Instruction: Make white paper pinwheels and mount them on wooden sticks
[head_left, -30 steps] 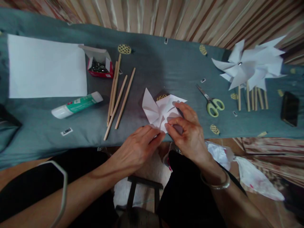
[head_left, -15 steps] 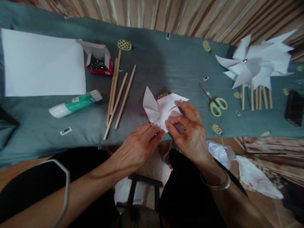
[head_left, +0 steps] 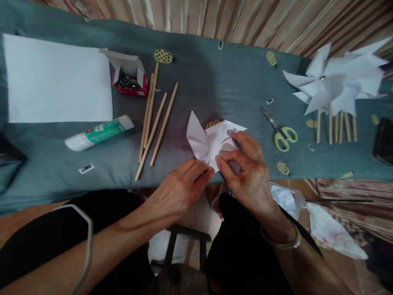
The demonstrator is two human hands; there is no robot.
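Note:
Near the front edge of the table lies a white paper pinwheel (head_left: 211, 143), its corners partly folded and one point standing up on the left. My left hand (head_left: 186, 182) grips its lower edge, thumb and fingers pinched together. From the right, my right hand (head_left: 250, 174) pinches the paper between thumb and index finger, with other fingers resting on its upper right part. Under my right hand, some of the paper is hidden. Left of the pinwheel lie several wooden sticks (head_left: 164, 123). Scissors (head_left: 281, 133) with light green handles rest to its right.
At the left are white paper sheets (head_left: 58, 82), a glue tube (head_left: 100, 133) and an open red box (head_left: 130, 82) of small dark metal pieces. Finished-looking pinwheels (head_left: 328, 80) on sticks lie at the far right, near a dark phone (head_left: 383, 141). A curtain (head_left: 190, 16) hangs behind.
The whole view has shifted slightly, so things on the table appear a little further right. Both hands keep their hold on the paper pinwheel, with hardly any movement.

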